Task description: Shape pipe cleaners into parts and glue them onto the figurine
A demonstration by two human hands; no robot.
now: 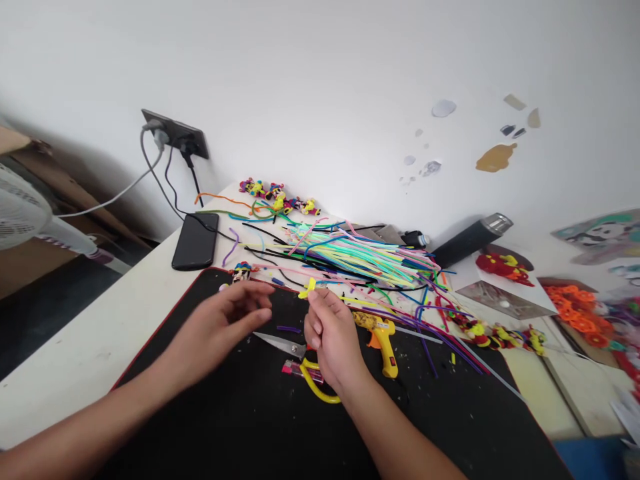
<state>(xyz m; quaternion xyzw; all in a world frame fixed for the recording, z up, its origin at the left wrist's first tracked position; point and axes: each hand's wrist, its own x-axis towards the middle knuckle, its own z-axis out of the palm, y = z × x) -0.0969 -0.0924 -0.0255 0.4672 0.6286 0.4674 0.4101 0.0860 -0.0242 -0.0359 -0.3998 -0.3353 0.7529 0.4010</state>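
My right hand [334, 333] is closed in a pinch on a short, bent piece of yellow pipe cleaner [308, 288], its loops sticking out past the fingertips. To its left, my left hand [220, 320] hovers over the black mat [210, 427] with curved fingers apart from the thumb and nothing between them. Just behind it is a small pipe-cleaner figure [243, 271], partly covered. Under and beside my right hand lie scissors [315, 387] with yellow handles, a pink-and-clear cutter-like item [290, 368] and a yellow glue gun [380, 337].
A heap of colourful pipe cleaners [355, 257] spreads along the wall. Finished figures lie at the back [277, 197] and right [495, 333]. A phone [196, 241], a dark flask [470, 240], a wall socket [175, 133] with cables and a white fan [30, 207] stand around.
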